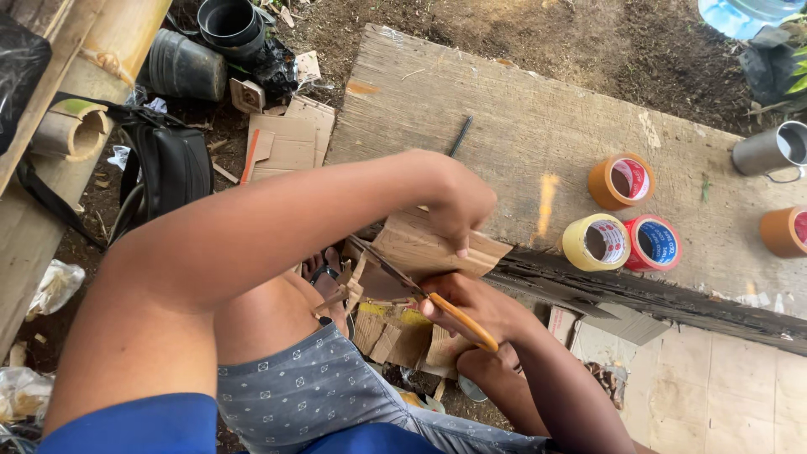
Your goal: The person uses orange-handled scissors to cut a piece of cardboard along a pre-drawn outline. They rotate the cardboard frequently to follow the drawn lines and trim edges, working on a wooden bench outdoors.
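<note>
Cardboard: a brown piece at the near edge of the table, pinched from above by the left hand and partly overhanging the edge.
Left hand: fingers closed on the cardboard's top, arm reaching across the lap.
Right hand: wrapped tight around the orange handles of the scissors, below the table edge.
Scissors: blades parted, pointing up-left, touching the cardboard's lower side.
Tape rolls: orange, yellow and red on the table, right of the hands; yellow and red touch.
Cup: metal, far right on the table.
Scraps: cardboard bits on the ground under the hands.
Bag: black, on the ground at left.
</note>
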